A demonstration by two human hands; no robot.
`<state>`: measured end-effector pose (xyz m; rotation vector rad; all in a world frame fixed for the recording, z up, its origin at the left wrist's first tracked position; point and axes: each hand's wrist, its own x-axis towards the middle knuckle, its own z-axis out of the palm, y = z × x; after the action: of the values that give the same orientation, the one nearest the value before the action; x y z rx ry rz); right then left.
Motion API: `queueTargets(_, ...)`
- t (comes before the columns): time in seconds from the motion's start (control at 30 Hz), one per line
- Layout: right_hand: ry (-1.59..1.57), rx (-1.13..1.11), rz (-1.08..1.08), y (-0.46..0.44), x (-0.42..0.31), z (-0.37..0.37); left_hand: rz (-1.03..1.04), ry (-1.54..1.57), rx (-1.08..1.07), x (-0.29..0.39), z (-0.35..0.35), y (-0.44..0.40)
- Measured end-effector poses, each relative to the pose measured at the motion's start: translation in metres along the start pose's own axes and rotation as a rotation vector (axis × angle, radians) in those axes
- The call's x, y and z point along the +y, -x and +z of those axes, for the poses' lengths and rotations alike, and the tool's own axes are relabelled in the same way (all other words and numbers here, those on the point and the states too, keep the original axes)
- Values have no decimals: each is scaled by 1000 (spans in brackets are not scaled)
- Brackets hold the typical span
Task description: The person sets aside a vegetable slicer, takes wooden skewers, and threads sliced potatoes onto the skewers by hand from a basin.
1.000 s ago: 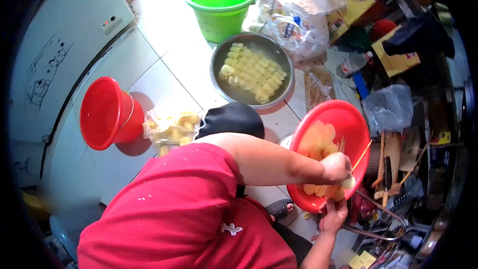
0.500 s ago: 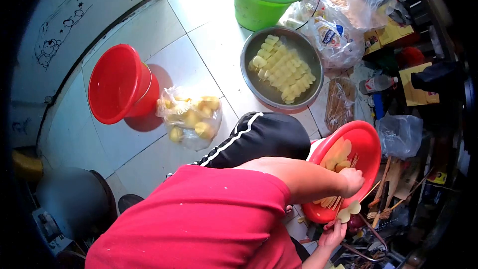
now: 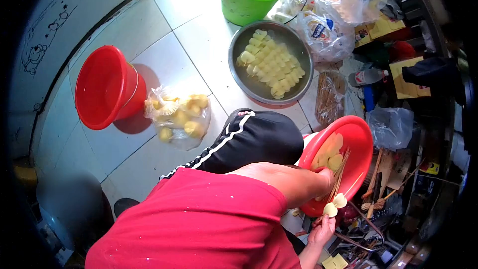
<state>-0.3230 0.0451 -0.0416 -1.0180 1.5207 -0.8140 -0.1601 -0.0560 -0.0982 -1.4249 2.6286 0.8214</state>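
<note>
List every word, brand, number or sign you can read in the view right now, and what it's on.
No text can be read with certainty.
Plastic bag: blue and red print, too blurred to read.
Yellow carton: reddish print, too small to read.
Bottle: any lettering is too small to read.
Yellow packet: dark marks, too small to read.
White panel: line drawings, no readable words.

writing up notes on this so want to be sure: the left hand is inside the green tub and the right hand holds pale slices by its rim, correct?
Only the tub's colour is wrong: the head view shows a red tub. The left hand is inside it, and the right hand holds pale slices by its rim.
</note>
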Motion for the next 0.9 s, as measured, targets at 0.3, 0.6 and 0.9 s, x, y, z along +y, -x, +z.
queueTargets(0.3, 7, 0, -57, -1, -4, 8, -43, 73, 29, -19, -10, 9)
queueTargets(0.6, 106, -22, -134, -5, 25, 10, -4, -51, -11, -35, 2, 19)
queueTargets(0.9, 142, -154, -201, 9, 14, 8, -298, 1507, 349, -50, -67, 28)
